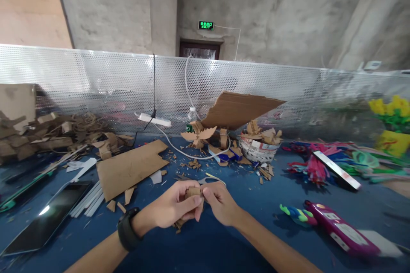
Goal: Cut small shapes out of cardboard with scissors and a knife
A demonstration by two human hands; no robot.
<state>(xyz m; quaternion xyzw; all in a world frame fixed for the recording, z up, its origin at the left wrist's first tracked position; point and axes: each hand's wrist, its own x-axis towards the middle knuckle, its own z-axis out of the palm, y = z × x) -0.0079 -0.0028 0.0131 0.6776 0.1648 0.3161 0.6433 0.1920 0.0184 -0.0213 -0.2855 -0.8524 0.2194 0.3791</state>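
Note:
My left hand (181,204), with a dark watch on its wrist, is closed around a small piece of cardboard (193,192). Thumb and fingers of my right hand (221,202) pinch together at the right edge of that piece; its own grip is partly hidden. Just behind my hands lie scissors (221,181), mostly covered by them. Below my left hand, a few cardboard scraps (178,224) rest on the blue table. Farther back stands a cardboard figure with jagged, wing-like parts (199,135).
A large cardboard sheet (128,168) and a black tablet (48,217) lie at left. Behind are a power strip (155,119), a plastic bottle (191,115) and a basket of scraps (259,150). To the right lie a phone (336,169) and a purple device (344,228).

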